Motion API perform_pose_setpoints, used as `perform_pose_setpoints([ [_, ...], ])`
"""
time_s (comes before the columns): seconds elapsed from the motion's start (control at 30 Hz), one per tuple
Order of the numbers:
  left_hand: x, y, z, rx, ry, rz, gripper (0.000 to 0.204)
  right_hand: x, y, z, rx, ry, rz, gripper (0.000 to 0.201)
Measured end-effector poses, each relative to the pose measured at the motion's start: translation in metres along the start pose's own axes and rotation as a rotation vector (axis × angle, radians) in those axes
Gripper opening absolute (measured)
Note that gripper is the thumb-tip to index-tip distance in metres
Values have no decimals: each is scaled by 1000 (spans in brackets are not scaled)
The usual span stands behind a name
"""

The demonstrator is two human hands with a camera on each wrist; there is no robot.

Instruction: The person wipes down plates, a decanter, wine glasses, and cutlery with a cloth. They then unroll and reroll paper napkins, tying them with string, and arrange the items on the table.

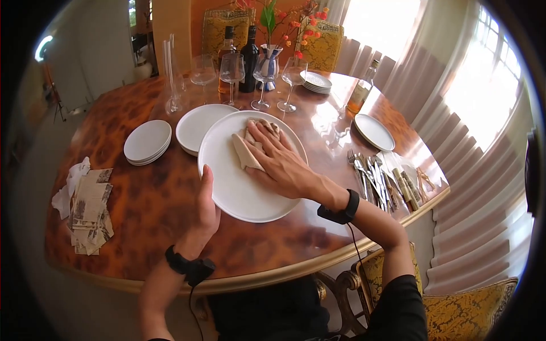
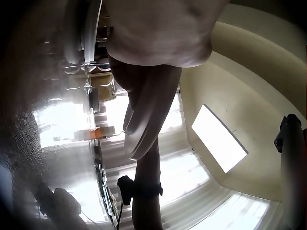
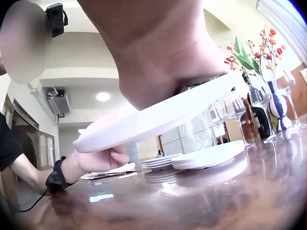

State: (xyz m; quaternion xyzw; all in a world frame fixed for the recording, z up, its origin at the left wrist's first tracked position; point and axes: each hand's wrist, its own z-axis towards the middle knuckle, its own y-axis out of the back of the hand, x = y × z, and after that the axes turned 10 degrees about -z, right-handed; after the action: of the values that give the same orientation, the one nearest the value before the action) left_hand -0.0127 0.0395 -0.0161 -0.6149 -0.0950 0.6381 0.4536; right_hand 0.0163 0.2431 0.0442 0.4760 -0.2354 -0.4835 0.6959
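A large white plate (image 1: 250,193) is held tilted above the table, its underside showing in the right wrist view. My left hand (image 1: 208,207) grips its left edge, with the thumb up at the rim and the fingers curled beneath, as the right wrist view shows. Spread over the plate's upper face, my right hand (image 1: 284,167) presses a beige cloth (image 1: 245,154) against it with extended fingers. Part of the cloth is hidden under that hand, and a folded flap sticks out on its left side.
Behind the held plate lie other large plates (image 1: 196,126); small stacked plates (image 1: 148,141) are left of them. Wine glasses (image 1: 232,71), bottles (image 1: 248,57) and a flower vase (image 1: 269,62) stand farther back. Cutlery (image 1: 375,179) lies right, printed paper napkins (image 1: 91,204) left.
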Motion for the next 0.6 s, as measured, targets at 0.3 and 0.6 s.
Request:
perform_pose_setpoints([
  [0.3,-13,17,4,-301,-71,-50,60,11,-3,-14,143,163,224,46],
  [0.6,-10,10,-3,-219,-55,45,58,-5,-47,-26,-278,-397,414,26],
])
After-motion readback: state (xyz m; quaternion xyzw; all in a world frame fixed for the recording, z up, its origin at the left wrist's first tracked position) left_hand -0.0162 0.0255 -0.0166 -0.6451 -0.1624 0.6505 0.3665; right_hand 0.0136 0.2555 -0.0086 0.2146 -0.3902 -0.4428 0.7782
